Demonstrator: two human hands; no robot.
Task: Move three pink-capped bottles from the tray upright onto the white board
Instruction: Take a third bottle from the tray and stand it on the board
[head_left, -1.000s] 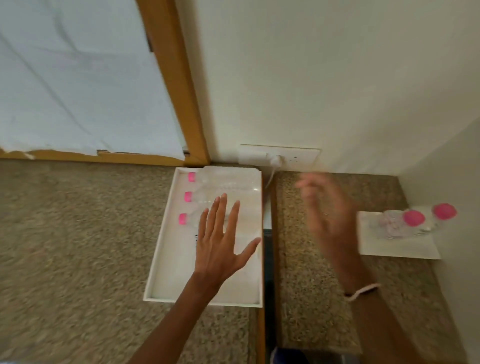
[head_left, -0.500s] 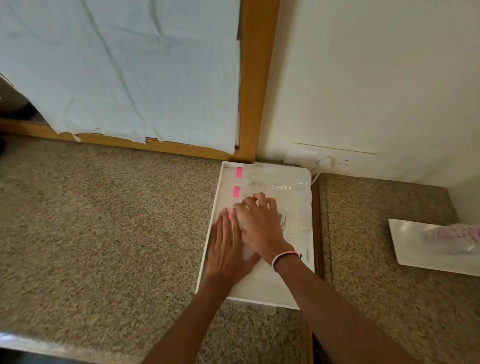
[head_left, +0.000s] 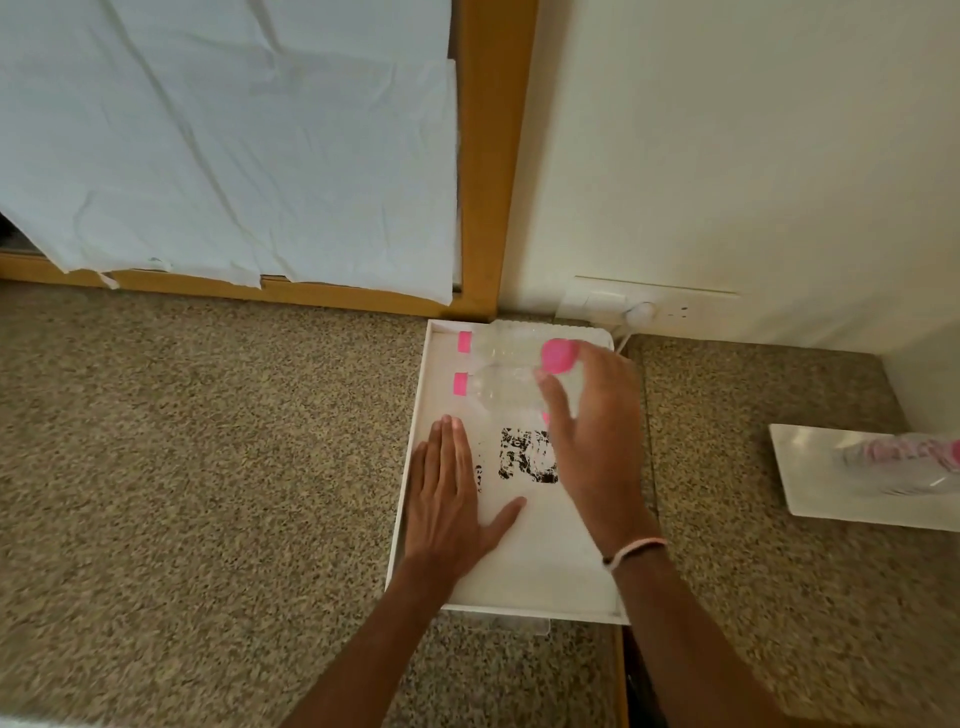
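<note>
A white tray sits on the speckled table, its far end against the wall below a white socket plate with a plug in it. To the left, a pale sheet hangs over a wood-framed panel. Two clear bottles lie on their sides at the far end of the tray, pink caps pointing left: the far bottle and the near bottle, side by side. A black patterned label shows on the tray floor between the hands.

The left hand lies flat, palm down, on the tray's left part, its fingers stretched out and holding nothing. The right hand is raised above the tray with its fingers curled around a clear bottle; only that bottle's pink cap shows clearly, sticking out above the hand, roughly upright.

Well off to the right, the white board lies on the table with blurred pink-capped bottles on it; their number and posture cannot be told.
</note>
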